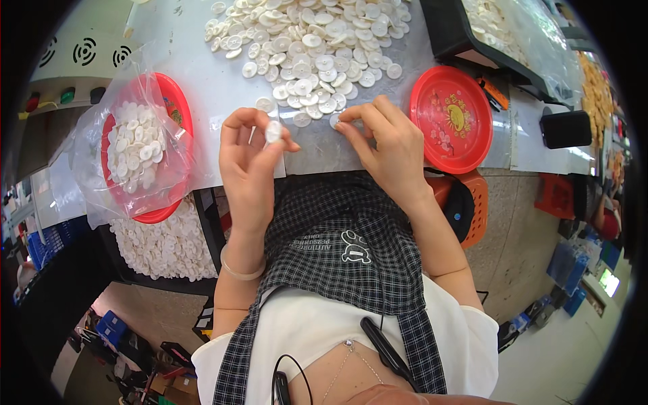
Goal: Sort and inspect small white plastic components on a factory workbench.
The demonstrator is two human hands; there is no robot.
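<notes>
Between the thumb and fingers of my left hand [248,158] a small white button-like disc [273,131] is held up, tilted, over the table's near edge. My right hand [388,145] has its thumb and index finger pinched at the rim of another white disc [334,120], partly covered by the fingertips. Beyond both hands a loose heap of white discs [317,54] spreads over the grey tabletop. Many show a raised ring and a small centre. One loose disc [264,104] lies just past my left fingers.
At left, a clear bag of white discs [138,145] rests on a red plate [177,101]. Below it stands a black bin of discs [165,239]. At right are a red patterned plate [432,101], an orange cutter [495,93], a phone [565,129] and a black crate [472,44].
</notes>
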